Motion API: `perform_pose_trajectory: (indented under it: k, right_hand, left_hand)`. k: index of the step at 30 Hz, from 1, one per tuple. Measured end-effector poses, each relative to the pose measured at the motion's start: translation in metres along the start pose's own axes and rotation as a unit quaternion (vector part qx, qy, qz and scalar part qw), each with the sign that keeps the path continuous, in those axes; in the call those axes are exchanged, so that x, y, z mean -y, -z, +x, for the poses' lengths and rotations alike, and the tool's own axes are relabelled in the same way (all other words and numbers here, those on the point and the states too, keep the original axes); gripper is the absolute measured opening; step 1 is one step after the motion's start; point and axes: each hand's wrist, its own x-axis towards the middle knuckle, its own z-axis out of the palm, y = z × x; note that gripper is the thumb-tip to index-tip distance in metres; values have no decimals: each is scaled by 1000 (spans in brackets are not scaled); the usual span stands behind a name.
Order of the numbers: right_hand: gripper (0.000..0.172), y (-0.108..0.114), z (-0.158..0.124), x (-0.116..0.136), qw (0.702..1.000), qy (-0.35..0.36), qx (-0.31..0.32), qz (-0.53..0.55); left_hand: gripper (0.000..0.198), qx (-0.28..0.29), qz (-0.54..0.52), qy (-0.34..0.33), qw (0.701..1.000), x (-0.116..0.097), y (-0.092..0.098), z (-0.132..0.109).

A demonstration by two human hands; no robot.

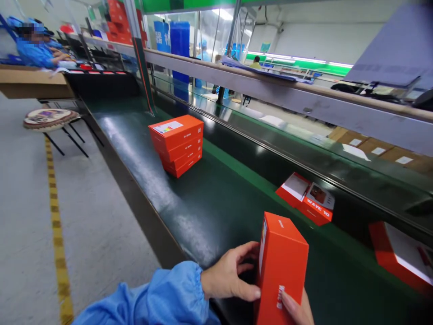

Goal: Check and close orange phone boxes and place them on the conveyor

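Observation:
An orange-red cardboard box (286, 253) stands on end between my hands, low in the head view, with "WAVE 10" lettering on the side facing me. My left hand (233, 273) curls around its left side, thumb and fingertips against the box. From the lower right, my right hand (299, 309) grips it, its thumb pressed beside the lettering and its other fingers hidden behind. A stack of several matching boxes (179, 144) sits farther up the dark green conveyor belt (216, 203).
Two orange-and-white boxes (309, 198) lie on the belt's right side, and another box (402, 253) is nearer at right. A metal rail (287, 92) runs above. A round stool (50, 118) stands left, near a co-worker (37, 52) in blue.

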Motion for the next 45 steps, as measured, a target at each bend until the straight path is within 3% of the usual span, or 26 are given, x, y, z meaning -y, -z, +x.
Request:
perform_pose_trajectory:
  k: [5,11,16,24,28,31,34,36,39,42,45]
  right_hand:
    - [83,-5,10,2,996,34,40,-76]
    - [92,-4,22,23,957,66,105,-263]
    - [77,0,30,57,936,42,54,-346]
    - [69,17,38,79,932,95,57,-346]
    - [64,50,52,85,923,118,-6,-367]
    - [65,64,74,74,872,51,-86,-480]
    - [68,53,95,45,806,-45,-69,-586]
    - [70,37,103,22,784,-71,-41,-616]
    - [73,17,103,-2,771,-72,-33,-632]
    - [71,9,98,-7,780,-62,-28,-622]
    - [76,2,94,-5,780,-62,-26,-622]
  left_hand:
    - [97,68,-113,9,991,8,1,3]
    - [79,-78,-241,35,967,30,5,-1]
    - [74,-95,-349,33,932,48,9,2]
    - [61,-28,-393,-3,919,35,1,5]
    - [41,-93,-411,39,906,38,10,3]
    - [31,-150,-438,66,884,38,20,4]
    - [44,-196,-388,63,898,33,26,6]
    - [64,-238,-304,58,921,27,30,7]
    - [72,-265,-173,14,948,19,37,8]
    - [67,-239,-80,-21,968,11,44,10]
    - [73,-221,0,15,975,3,53,14]
